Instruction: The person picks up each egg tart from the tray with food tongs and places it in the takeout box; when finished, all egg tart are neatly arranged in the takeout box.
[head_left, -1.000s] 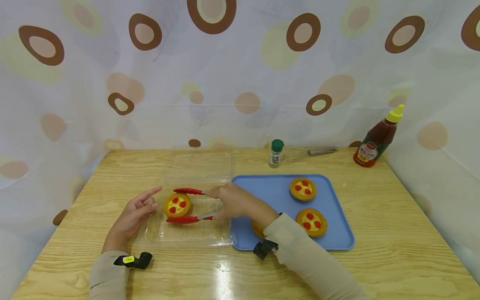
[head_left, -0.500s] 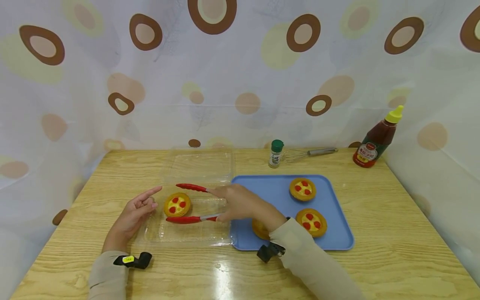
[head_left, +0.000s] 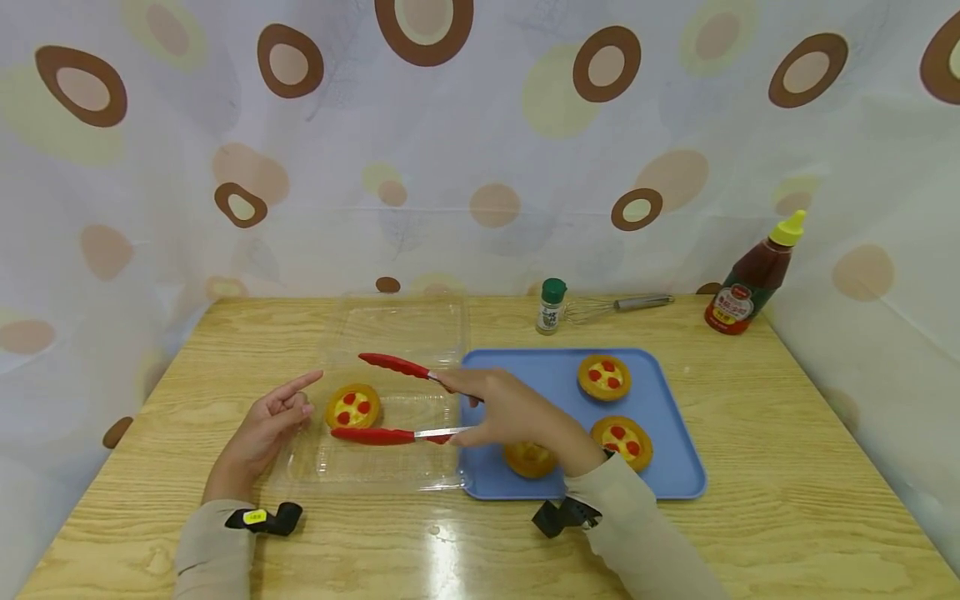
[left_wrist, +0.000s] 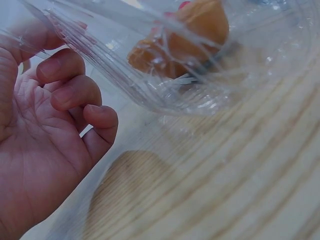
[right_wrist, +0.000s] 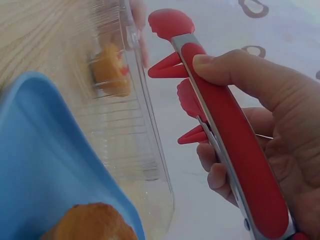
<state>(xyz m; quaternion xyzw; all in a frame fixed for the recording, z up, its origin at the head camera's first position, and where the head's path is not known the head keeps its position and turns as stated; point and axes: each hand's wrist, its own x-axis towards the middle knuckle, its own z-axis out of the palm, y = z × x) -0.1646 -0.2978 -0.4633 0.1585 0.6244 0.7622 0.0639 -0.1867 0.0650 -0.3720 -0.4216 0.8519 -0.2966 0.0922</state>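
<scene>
In the head view my right hand [head_left: 521, 417] holds red-and-silver tongs [head_left: 375, 437] over a clear plastic clamshell box [head_left: 375, 485]. The tongs stand wide apart with nothing between their tips. Beside them a small pizza-like tart [head_left: 352, 405] with red toppings sits at the left of the box; the near tip overlaps its front edge. My left hand [head_left: 258, 429] holds the box's left rim, index finger stretched out and the other fingers curled. Seen from the left wrist, those curled fingertips [left_wrist: 75, 92] lie along the outside of the plastic wall.
A blue tray [head_left: 487, 487] to the right carries three more tarts [head_left: 603, 377], one partly behind my right hand. Behind the tray stand a green-capped shaker [head_left: 551, 307] and a whisk [head_left: 622, 307]. A sauce bottle [head_left: 753, 275] leans at the back right. The box's lid [head_left: 401, 329] lies folded back.
The tongs have spread wider and come off the tart, the far arm lifting up and away. My right hand has shifted right. The tart and my left hand have stayed put.
</scene>
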